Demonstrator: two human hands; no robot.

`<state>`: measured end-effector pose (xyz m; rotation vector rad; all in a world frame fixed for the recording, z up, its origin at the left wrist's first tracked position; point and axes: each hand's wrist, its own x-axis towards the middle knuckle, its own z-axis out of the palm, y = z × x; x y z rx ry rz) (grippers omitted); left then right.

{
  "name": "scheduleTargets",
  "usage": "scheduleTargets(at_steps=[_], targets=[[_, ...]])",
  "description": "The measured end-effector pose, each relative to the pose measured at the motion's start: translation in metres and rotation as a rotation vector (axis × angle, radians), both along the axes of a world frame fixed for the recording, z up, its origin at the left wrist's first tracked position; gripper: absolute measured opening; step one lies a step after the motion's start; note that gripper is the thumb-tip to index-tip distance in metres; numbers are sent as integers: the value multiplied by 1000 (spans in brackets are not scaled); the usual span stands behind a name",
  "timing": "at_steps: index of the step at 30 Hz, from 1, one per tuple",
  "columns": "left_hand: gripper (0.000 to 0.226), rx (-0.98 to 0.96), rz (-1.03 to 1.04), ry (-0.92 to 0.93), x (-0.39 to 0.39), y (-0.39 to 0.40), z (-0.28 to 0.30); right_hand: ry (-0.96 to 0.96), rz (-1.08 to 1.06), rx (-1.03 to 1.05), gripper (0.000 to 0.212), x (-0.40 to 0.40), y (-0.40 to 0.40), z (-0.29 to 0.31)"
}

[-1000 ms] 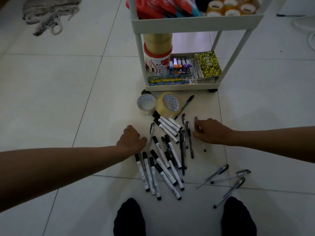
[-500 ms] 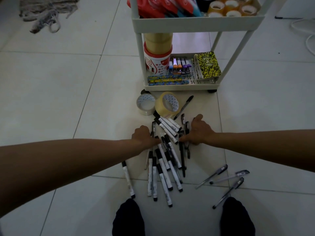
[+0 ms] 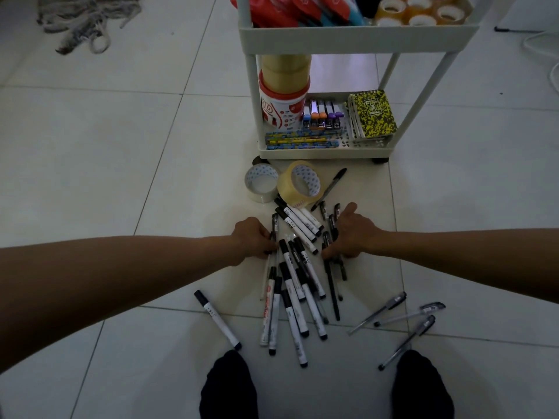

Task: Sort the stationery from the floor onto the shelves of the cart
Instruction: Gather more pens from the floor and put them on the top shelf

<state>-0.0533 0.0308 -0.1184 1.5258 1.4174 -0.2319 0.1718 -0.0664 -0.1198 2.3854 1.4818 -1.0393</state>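
Note:
Several black-and-white markers lie in a loose pile on the floor tiles, with dark pens along its right side. My left hand touches the pile's left edge, fingers bent down against a pen. On the right edge, my right hand rests on the dark pens, thumb stuck out and fingers flat. One marker lies apart at the lower left. Three clear pens lie at the lower right. Two tape rolls stand before the white cart.
The cart's bottom shelf holds a red-and-white tub, staplers, pencils and yellow notebooks. Its upper shelf carries red packets and several tape rolls. My dark-clad knees are at the bottom. A grey rag lies far left.
Both hands moved inward toward each other and bunched the markers and pens into a tighter pile. One marker got pushed out to the lower left.

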Motion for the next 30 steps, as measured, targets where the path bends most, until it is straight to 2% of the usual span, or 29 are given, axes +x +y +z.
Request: scheduleTargets(at_steps=[2, 5, 9, 13, 16, 19, 22, 25, 27, 30], targets=[[17, -3, -3, 12, 0, 1, 1, 0, 31, -16, 135, -1, 1, -2], [20, -3, 1, 10, 3, 2, 4, -2, 41, -36, 80, -2, 5, 0], [19, 95, 20, -14, 3, 5, 4, 50, 7, -47, 51, 1, 6, -1], [28, 234, 19, 26, 2, 9, 3, 44, 52, 5, 47, -1, -1, -1], [45, 202, -77, 92, 5, 3, 5, 55, 69, 18, 44, -5, -1, 4], [50, 163, -74, 129, 12, -3, 7, 36, 112, -6, 42, -10, 0, 11], [44, 60, 22, 82, 19, -7, 5, 14, 139, -36, 41, -13, 1, 15], [33, 64, 40, 85, 21, -12, 3, -11, 168, 2, 36, -13, 3, 16], [28, 88, 23, 102, 21, -12, 4, -33, 206, 25, 32, -13, 3, 15], [28, 147, -76, 160, 22, -8, 9, -37, 222, 23, 41, -13, 3, 13]])
